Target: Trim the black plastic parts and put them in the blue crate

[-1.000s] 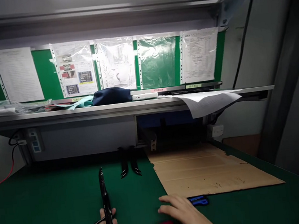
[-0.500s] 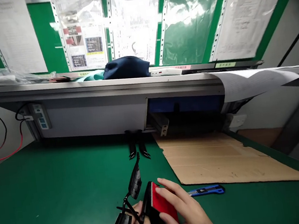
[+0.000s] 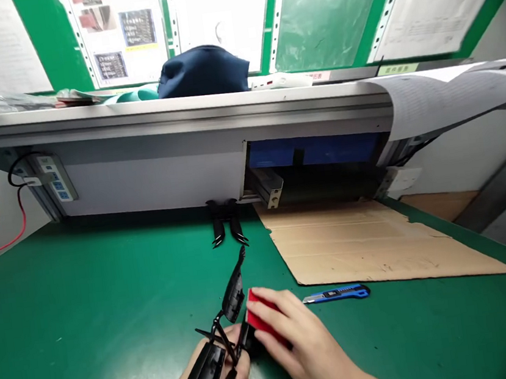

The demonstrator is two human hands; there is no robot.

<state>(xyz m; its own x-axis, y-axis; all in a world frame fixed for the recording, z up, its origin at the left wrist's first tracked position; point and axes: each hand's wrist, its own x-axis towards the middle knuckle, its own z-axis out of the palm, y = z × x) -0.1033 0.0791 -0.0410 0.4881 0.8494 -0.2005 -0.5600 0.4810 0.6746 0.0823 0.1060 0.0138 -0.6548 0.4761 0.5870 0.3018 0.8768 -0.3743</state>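
My left hand (image 3: 242, 372) is wrapped round a black branching plastic part (image 3: 202, 374), which has long ribbed shells joined by thin struts. One shell points up and away above the hand. My right hand (image 3: 309, 342) grips a flat red pad (image 3: 261, 322) with its fingers laid over the outer face. The pad stands against the right side of the black part; where the two meet is partly hidden by the fingers. To the right of that hand lies a blue utility knife (image 3: 339, 294) with its blade towards it.
Two curved black pieces (image 3: 218, 229) lie at the back of the green bench (image 3: 111, 311). A cardboard sheet (image 3: 356, 244) covers the right rear. Above runs a shelf (image 3: 133, 118) holding a dark blue pouch (image 3: 204, 72); paper (image 3: 448, 95) hangs off its right end.
The view has tilted down and come nearer the bench. My right hand has shifted the red pad up and left against the black part, and its fingers now cover more of the pad.
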